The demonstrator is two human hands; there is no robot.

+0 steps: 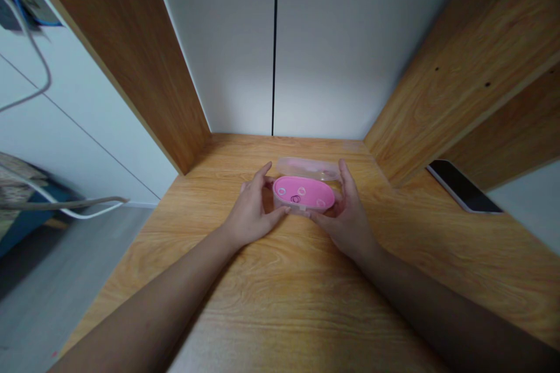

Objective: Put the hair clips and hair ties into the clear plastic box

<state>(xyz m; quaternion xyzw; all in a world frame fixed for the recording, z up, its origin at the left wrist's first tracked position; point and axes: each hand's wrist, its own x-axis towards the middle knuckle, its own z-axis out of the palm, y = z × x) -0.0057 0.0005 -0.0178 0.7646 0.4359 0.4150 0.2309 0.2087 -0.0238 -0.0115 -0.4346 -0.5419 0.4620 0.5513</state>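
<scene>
Between my two hands sits a pink oval case [308, 186] with a clear lid [306, 166] swung open at its back. Several small rings, like hair ties [296, 199], in white, pale and dark colours lie on the pink surface. My left hand [254, 210] holds the left end, its thumb at the front edge and its fingers behind. On the right end, my right hand [347, 215] grips likewise, thumb at the front and index finger raised beside the lid. Some fingertips are hidden behind the case.
The case is on a wooden table [271, 303] with a pale panel [219, 41] behind it. Wooden boards rise at both sides. A dark-screened phone [464, 186] lies at the right. White cables [79, 210] hang beyond the left edge.
</scene>
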